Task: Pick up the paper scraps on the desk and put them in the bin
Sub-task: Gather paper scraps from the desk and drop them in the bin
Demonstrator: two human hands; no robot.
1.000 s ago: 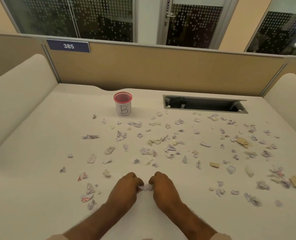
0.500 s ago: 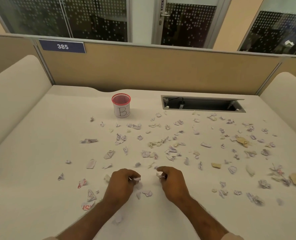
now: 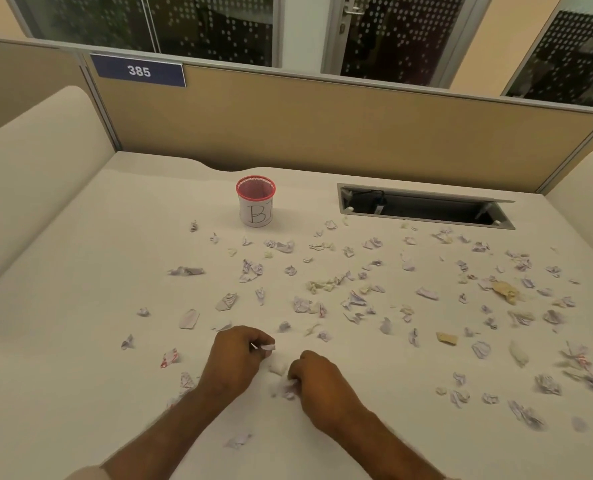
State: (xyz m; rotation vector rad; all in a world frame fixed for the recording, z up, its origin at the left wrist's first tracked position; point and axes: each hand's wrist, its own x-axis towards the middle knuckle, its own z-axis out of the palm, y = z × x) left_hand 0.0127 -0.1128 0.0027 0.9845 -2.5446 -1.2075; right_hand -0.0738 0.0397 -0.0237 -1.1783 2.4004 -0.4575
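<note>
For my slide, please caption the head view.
Both hands pinch paper scraps on a littered desk.

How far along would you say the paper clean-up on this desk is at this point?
Barely started. Nothing visibly done: what the bin holds cannot be seen. In hand: the left hand pinches a scrap; the right hand curls over scraps near it. Left: dozens of scraps across the desk.

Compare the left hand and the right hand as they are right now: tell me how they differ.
The left hand sits farther from the person; the right hand sits nearer. The left hand pinches a white scrap that sticks out plainly beyond its fingers; the right hand's fingers curl down at small scraps lying on the desk, and whether it grips one is unclear. Both are knuckles-up, low over the desk, close together.
</note>
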